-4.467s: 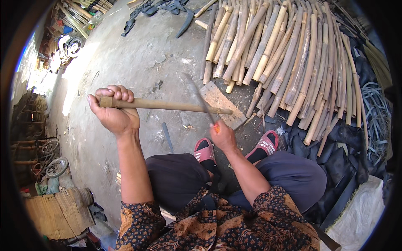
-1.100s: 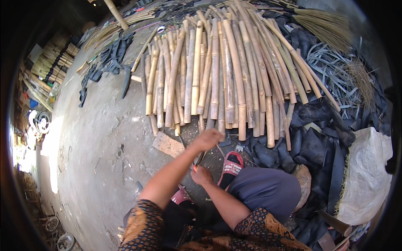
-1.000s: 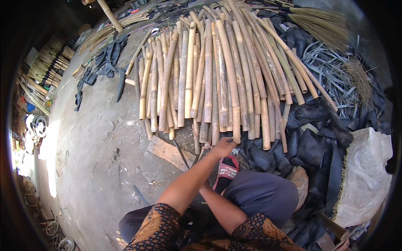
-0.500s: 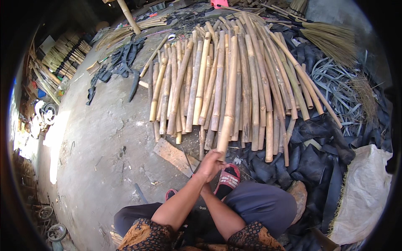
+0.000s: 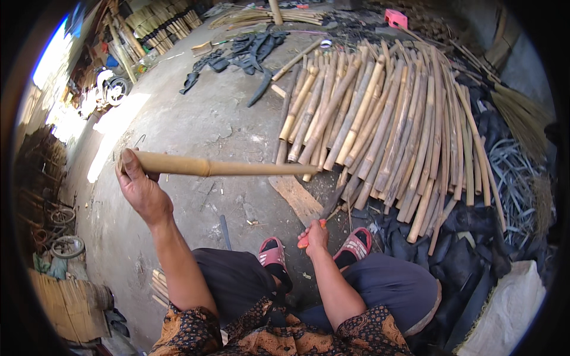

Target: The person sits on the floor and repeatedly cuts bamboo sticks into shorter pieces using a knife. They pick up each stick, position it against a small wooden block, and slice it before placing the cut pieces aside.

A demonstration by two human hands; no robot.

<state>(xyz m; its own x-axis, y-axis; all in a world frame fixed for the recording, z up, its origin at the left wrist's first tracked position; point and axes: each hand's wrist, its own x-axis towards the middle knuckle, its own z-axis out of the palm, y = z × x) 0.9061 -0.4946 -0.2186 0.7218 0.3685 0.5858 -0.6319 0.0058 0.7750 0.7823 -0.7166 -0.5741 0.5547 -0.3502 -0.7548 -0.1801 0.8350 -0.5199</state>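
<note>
My left hand (image 5: 146,193) is closed around the left end of a bamboo pole (image 5: 237,168), raised out to the left. The pole lies almost level across my front, its far end reaching the edge of a large pile of bamboo poles (image 5: 392,127). Low in the middle, my right hand (image 5: 317,236) grips the red-orange handle of a knife (image 5: 333,202). Its dark blade points up and away, near the pole's far end, and partly blends with the dark ground and poles behind. A worn wooden board (image 5: 294,196) lies on the floor beside the blade.
Dark rubber-like sheets (image 5: 469,261) and pale strips (image 5: 513,184) cover the right side, with a white sack (image 5: 507,314) nearer. Black scraps (image 5: 249,50) lie on the concrete floor ahead. My feet in red sandals (image 5: 273,254) stand near the board.
The bamboo pole has come away from the pile and swung from upright to level, its held end carried left. My right hand now holds a knife, apart from my left.
</note>
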